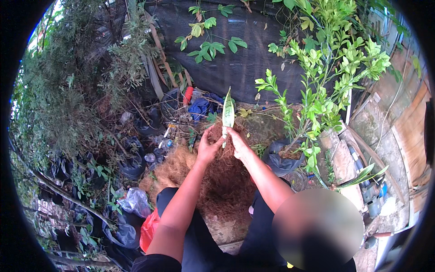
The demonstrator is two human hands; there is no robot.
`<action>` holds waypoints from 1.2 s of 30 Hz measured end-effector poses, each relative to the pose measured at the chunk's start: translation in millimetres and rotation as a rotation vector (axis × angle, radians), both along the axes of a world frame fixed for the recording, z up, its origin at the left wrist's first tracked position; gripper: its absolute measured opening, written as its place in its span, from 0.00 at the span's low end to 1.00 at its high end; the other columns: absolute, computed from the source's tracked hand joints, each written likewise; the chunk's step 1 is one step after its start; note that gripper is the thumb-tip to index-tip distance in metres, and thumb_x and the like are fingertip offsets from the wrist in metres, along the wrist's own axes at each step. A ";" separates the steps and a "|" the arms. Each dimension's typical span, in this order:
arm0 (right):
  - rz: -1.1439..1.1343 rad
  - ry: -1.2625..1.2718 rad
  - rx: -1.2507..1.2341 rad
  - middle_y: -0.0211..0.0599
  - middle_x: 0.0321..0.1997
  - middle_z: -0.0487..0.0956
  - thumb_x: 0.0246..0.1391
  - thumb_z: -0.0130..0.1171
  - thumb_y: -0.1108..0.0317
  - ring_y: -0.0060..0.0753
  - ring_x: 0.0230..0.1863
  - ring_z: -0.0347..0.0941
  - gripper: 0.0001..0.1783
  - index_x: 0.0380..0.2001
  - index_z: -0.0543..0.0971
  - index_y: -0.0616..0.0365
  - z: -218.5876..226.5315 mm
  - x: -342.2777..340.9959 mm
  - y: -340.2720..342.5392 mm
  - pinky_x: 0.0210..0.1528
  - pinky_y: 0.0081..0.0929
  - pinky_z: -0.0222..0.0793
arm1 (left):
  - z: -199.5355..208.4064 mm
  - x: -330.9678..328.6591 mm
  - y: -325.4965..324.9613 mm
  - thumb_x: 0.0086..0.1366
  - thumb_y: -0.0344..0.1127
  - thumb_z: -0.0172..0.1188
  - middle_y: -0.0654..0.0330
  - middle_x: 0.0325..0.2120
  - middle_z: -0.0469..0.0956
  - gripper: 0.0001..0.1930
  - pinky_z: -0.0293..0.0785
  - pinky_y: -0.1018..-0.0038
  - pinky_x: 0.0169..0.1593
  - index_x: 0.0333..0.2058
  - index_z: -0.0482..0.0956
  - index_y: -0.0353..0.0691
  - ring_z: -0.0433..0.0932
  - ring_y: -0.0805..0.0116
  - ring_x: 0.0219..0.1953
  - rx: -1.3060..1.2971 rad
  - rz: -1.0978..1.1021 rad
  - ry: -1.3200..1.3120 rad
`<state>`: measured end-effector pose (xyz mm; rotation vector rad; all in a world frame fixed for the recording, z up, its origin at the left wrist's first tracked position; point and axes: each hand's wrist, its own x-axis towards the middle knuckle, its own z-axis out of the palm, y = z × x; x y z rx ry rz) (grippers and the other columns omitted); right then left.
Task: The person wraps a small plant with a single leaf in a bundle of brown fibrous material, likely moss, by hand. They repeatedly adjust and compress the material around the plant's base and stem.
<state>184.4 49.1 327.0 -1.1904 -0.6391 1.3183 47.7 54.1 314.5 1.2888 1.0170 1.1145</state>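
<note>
Fibre heap (226,192) partly hidden behind forearms (185,192)

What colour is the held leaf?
The leaf is mottled green with paler edges; head view.

1. The ground (271,121) carries all these things; its bare part looks grey-brown and uneven.
2. In the middle there lies a heap of brown fibre (174,171), lighter at its left side and darker between the legs.
3. To the left of the heap rest a clear plastic bag (135,202) and, just beside it, a red plastic bag (148,230).
4. Behind the heap lies a crumpled blue sheet (199,109).
5. To the right stands a black planting bag (282,162).
</note>
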 end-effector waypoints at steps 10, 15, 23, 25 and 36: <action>0.129 0.548 0.056 0.42 0.60 0.77 0.51 0.42 0.15 0.42 0.60 0.72 0.55 0.63 0.73 0.52 2.8 16.2 11.6 0.60 0.56 0.66 | 6.0 3.5 12.2 0.65 0.32 0.68 0.53 0.56 0.74 0.34 0.71 0.70 0.59 0.65 0.62 0.27 0.73 0.68 0.55 0.021 -0.138 -0.102; 0.072 0.352 0.026 0.38 0.51 0.82 0.59 0.46 0.24 0.37 0.50 0.78 0.44 0.57 0.77 0.52 3.8 5.1 14.9 0.53 0.43 0.75 | -9.2 7.4 17.1 0.65 0.27 0.65 0.57 0.53 0.77 0.29 0.74 0.73 0.54 0.63 0.67 0.30 0.75 0.72 0.51 0.092 -0.117 -0.133; -0.002 0.270 -0.074 0.34 0.47 0.83 0.61 0.58 0.37 0.34 0.46 0.80 0.33 0.56 0.77 0.53 -1.2 -5.7 26.4 0.49 0.39 0.78 | -16.8 3.5 23.7 0.63 0.25 0.64 0.55 0.53 0.80 0.27 0.71 0.70 0.60 0.60 0.71 0.32 0.77 0.67 0.54 0.012 -0.017 0.038; 0.039 0.195 -0.048 0.35 0.46 0.84 0.59 0.63 0.45 0.33 0.45 0.81 0.28 0.53 0.79 0.55 -6.5 -4.2 26.8 0.46 0.38 0.78 | -20.7 3.2 25.9 0.62 0.28 0.64 0.53 0.52 0.80 0.27 0.72 0.70 0.58 0.60 0.72 0.32 0.79 0.66 0.54 0.052 0.014 0.148; -0.062 0.053 -0.097 0.36 0.38 0.86 0.53 0.70 0.62 0.29 0.36 0.81 0.14 0.39 0.85 0.58 -8.4 3.7 34.8 0.40 0.34 0.76 | -7.1 8.9 28.2 0.56 0.31 0.65 0.52 0.46 0.83 0.34 0.75 0.68 0.54 0.62 0.69 0.29 0.82 0.57 0.48 0.163 0.013 0.188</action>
